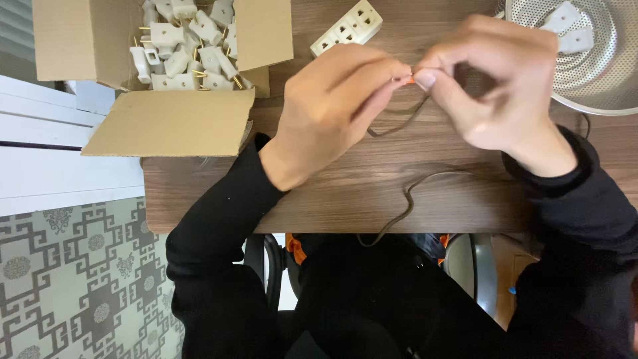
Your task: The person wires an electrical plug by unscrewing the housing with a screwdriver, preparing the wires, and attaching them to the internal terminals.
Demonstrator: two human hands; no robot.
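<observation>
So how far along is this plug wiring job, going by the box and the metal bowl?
Done: only two white pieces lie in the perforated metal bowl. In hand: the left hand and right hand pinch the tip of a thin brown cord between their fingertips over the wooden table. Left: the cardboard box holds many white plugs, and a white socket strip lies untouched.

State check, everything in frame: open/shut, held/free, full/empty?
Left hand: pinching the wire end.
Right hand: pinching the same end.
Brown wire: held, trailing off the table edge.
Cardboard box: open, full of white plugs.
Socket strip: free.
Metal bowl: holds white parts.
</observation>
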